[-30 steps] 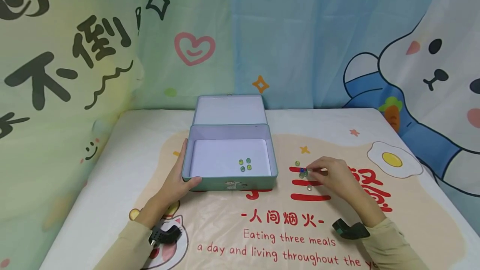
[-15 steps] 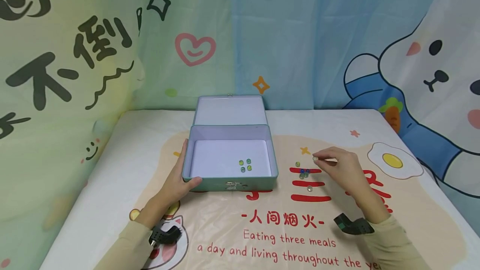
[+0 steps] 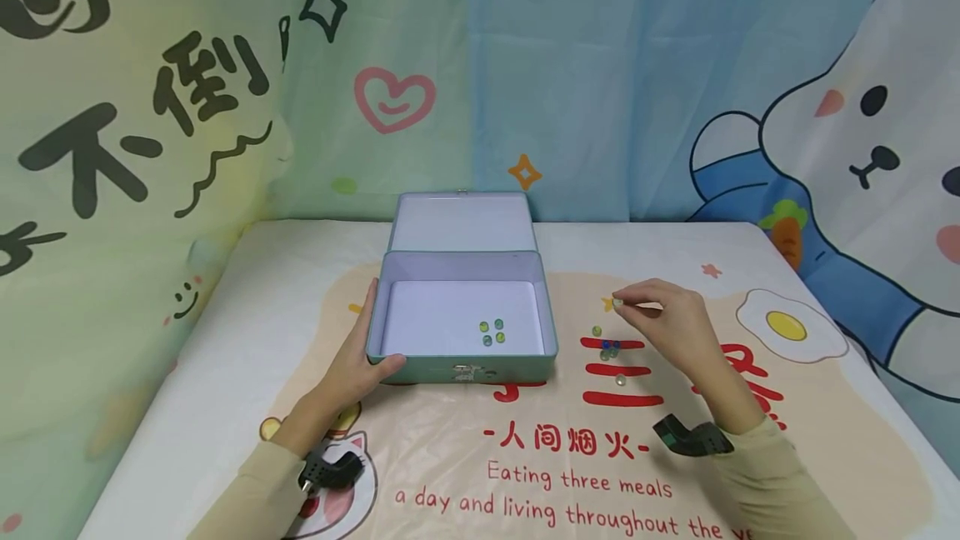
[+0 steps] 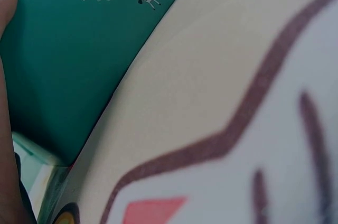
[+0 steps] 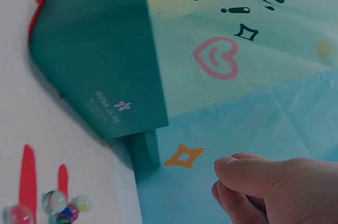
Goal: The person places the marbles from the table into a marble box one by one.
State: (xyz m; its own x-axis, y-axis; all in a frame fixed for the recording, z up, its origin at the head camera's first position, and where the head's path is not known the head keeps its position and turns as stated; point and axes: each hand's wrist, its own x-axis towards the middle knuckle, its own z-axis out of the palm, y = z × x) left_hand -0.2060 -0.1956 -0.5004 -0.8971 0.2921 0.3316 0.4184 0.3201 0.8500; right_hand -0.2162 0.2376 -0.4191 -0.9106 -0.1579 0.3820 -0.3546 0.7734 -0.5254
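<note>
My left hand grips the front left corner of a green tin box, its thumb on the front wall and its fingers along the side. The lid stands raised behind. Several green glass marbles lie on the box floor at the right. Beyond the box's right side, my right hand pinches a small pale marble between thumb and fingertips, above the table. In the right wrist view that marble is hidden by the fingers. Left of and below this hand lies a loose group of marbles on the cloth.
A clear marble sits nearer to me than the group, and a yellow-green one sits farther away. The printed tablecloth covers the table. Behind its far edge hangs a patterned curtain.
My right hand has lifted off the marble group with a marble pinched in it, first going right and up, then back left a little. The left hand and box stay put.
</note>
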